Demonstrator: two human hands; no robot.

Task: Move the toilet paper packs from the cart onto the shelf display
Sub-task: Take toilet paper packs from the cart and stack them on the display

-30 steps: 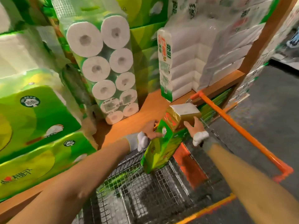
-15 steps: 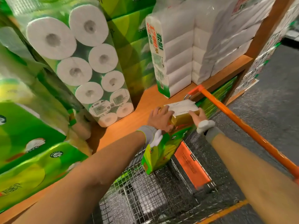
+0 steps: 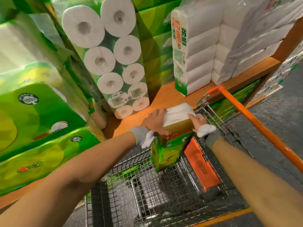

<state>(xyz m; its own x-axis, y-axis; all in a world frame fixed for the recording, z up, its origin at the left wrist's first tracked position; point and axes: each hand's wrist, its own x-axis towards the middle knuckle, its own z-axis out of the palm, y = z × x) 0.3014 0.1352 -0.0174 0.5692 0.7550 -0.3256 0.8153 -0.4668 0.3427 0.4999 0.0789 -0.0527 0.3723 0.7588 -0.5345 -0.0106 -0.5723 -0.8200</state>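
Over the wire cart point(image 3: 147, 185), at the lip of the wooden shelf point(image 3: 167, 97), a green toilet paper pack point(image 3: 168, 149) upright in mid-air, left hand point(image 3: 155, 122) clasping its left top edge, right hand point(image 3: 197, 120) gripping the right, roll packs point(image 3: 111, 63) stacked behind.

"100" is printed in a round dark seal point(image 3: 28, 99) on the large green plastic-wrapped pack point(image 3: 42, 117) at the left. "1700" is set in red down the tall white wrapped pack point(image 3: 198, 51). The small print on the orange plate point(image 3: 199, 161) of the wire cart point(image 3: 147, 185) cannot be read.
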